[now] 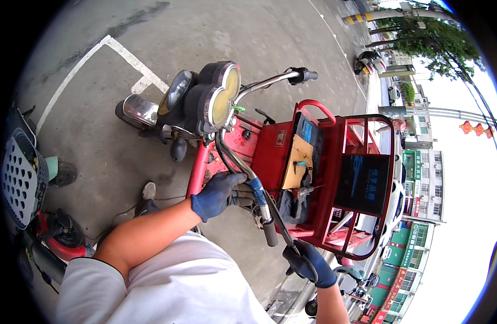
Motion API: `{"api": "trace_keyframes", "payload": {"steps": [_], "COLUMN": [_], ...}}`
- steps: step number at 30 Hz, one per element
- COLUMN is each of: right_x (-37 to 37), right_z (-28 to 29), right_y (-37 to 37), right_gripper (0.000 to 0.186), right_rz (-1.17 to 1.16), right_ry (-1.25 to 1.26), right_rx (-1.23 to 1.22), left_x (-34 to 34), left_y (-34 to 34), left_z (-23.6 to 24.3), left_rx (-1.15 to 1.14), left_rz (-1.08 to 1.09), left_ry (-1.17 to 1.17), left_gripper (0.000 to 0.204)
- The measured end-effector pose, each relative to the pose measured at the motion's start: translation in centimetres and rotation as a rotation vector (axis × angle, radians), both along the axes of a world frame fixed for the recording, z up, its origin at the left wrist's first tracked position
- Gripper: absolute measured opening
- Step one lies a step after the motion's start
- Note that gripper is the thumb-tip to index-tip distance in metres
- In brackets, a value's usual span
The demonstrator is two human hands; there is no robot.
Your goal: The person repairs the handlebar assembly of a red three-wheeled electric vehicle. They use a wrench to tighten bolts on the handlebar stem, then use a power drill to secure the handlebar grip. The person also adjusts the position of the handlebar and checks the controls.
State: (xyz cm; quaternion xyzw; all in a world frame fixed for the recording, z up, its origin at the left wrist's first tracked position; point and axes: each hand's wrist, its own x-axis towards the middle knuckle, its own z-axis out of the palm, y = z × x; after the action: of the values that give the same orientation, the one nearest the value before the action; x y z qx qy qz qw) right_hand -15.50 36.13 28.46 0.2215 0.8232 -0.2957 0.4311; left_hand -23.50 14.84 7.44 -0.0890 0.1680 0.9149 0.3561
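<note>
My left hand, in a dark blue work glove, is closed at the handlebar of a red cargo tricycle, beside a band of blue tape. Black cables run along the bar under its thumb. Further right, my gloved right hand grips a black cable that stretches away from the handlebar and loops past the wrist. Below the tape, the black rubber grip stands free of both hands. The round twin gauges sit at the bar's middle.
On the red seat box lie a cardboard piece with a teal-handled tool and a drill-like tool. The red seat frame rises behind. A scooter with a perforated basket stands at the left. Another scooter is parked farther off.
</note>
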Motion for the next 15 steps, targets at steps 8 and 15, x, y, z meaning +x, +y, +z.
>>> {"api": "trace_keyframes", "payload": {"steps": [8, 15], "right_x": [-1.1, -2.5], "right_z": [0.6, 1.2], "right_y": [-0.4, -1.6], "right_gripper": [0.02, 0.02], "right_rz": [-0.029, 0.0], "right_ry": [-0.069, -0.087], "right_rx": [-0.021, -0.002], "left_x": [-0.1, 0.0], "left_y": [0.1, -0.1], "left_z": [-0.7, -0.8], "left_rx": [0.011, 0.053], "left_rz": [-0.001, -0.017], "left_ry": [0.031, -0.004], "left_gripper": [0.028, 0.026]}}
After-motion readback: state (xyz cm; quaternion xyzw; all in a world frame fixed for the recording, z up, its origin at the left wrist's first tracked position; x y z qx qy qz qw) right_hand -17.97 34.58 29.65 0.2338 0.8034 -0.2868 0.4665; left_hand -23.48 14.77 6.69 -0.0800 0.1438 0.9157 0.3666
